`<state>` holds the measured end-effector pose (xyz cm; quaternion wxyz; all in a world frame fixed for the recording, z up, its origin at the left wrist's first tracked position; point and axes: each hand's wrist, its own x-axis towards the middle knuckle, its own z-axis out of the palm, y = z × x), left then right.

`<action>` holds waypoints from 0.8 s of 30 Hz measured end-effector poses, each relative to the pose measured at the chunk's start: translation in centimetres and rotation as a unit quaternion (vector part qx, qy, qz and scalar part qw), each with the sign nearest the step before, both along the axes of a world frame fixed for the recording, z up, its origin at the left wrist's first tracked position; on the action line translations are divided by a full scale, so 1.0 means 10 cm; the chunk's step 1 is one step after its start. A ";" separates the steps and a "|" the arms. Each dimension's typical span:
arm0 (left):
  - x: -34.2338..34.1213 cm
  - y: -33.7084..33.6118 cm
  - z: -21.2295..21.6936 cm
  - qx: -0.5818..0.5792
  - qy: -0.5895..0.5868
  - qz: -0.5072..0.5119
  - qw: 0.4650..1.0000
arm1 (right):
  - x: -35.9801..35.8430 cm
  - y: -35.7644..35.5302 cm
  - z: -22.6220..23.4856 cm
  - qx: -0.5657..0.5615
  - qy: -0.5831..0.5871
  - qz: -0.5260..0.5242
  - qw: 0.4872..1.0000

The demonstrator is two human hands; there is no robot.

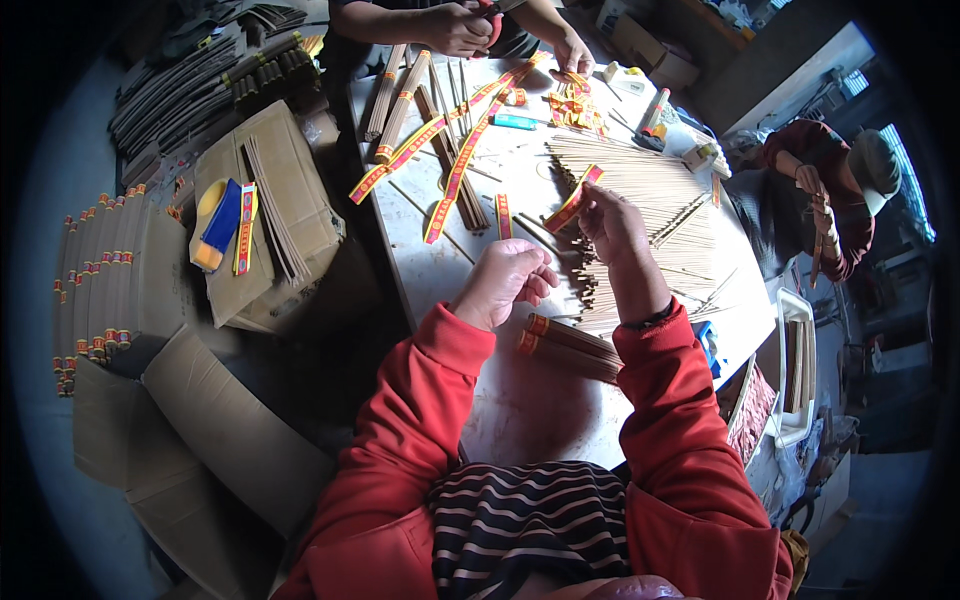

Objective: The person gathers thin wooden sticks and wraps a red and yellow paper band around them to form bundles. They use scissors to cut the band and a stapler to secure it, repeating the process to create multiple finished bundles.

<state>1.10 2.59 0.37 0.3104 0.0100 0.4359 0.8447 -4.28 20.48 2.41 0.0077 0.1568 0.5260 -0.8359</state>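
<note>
My right hand [612,225] is raised over the white table [520,400] and pinches a red and yellow paper strip [572,200] by one end. My left hand [508,280] hovers next to it with its fingers curled in; whether it holds some thin sticks I cannot tell. A large fan of thin brown sticks [650,215] lies spread under and beyond my right hand. A banded bundle of sticks [570,348] lies on the table between my red sleeves.
More red and yellow strips [455,165] and stick bundles [395,100] lie at the table's far end, where another person's hands [455,28] work. A second person [830,195] sits at right. Cardboard boxes [265,215] and stacked wrapped bundles [95,285] stand at left.
</note>
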 end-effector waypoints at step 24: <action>-0.03 -0.04 -0.02 0.002 0.011 0.023 1.000 | -0.57 0.11 -0.02 0.053 0.020 -0.072 0.996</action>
